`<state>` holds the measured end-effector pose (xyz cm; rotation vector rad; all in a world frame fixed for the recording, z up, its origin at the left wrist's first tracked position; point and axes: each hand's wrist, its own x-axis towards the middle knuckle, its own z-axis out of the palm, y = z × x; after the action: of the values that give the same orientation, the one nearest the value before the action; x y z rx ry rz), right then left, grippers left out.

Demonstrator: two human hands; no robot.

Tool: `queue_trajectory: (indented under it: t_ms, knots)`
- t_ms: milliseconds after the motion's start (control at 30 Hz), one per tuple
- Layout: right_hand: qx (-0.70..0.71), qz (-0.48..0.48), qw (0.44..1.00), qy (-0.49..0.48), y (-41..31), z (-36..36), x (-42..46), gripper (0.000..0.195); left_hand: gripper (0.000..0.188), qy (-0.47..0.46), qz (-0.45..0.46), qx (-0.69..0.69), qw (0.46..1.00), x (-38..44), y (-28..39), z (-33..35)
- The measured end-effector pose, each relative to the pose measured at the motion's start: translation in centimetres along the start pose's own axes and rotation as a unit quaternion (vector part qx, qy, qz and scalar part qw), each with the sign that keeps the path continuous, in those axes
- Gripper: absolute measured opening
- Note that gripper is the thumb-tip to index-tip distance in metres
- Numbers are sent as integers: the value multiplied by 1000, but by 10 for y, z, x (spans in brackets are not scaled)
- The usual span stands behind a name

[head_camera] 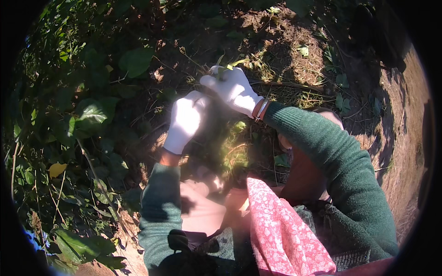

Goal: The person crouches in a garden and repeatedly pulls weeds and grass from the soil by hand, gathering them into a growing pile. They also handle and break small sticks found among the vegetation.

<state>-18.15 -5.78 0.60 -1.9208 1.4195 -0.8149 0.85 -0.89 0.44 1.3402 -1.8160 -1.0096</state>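
Observation:
My right hand (234, 90), in a white knit glove, is closed around a few green weeds (238, 63) whose narrow leaves stick out past the fingers. Dry stems and litter lie just beyond its thumb. Beside it, lower and to the left, my left hand (186, 117) wears a matching glove with the fingers curled inward. Glare and shadow hide whether anything is inside that hand. Below the two hands, a sunlit patch of greenery (238, 151) looks blurred. Green sleeves cover both forearms, and a bracelet (262, 109) circles my right wrist.
Dense leafy plants (93, 114) with woody stems (100, 183) stand along the left. Loose soil with cut grass (304, 58) lies ahead. A thin stick (293, 85) crosses the ground beyond my right wrist. Bare earth (407, 138) runs down the right. A pink patterned cloth (279, 231) hangs before me.

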Motion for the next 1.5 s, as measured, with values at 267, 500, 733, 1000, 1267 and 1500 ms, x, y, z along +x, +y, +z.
queue_trajectory:
  t_ms: [267,500,733,1000,1267,1500]
  knots:
    - [179,60,981,53,0,0,0,45,25,-3,-91,-32,995,-9,32,5]
    - [79,6,991,-111,23,15,-8,46,20,-98,56,43,993,-21,33,20]
    - [90,31,990,-102,14,2,-10,44,15,35,75,26,996,-21,35,13]
    - [409,167,894,-75,-14,-12,-24,34,26,127,-7,23,992,1,18,-24]
    - [505,54,851,-129,-8,-1,-34,22,42,-14,-110,-182,977,-2,28,-5]
    - [450,24,877,-165,-9,-8,-35,33,31,-24,-134,-306,942,1,33,2]
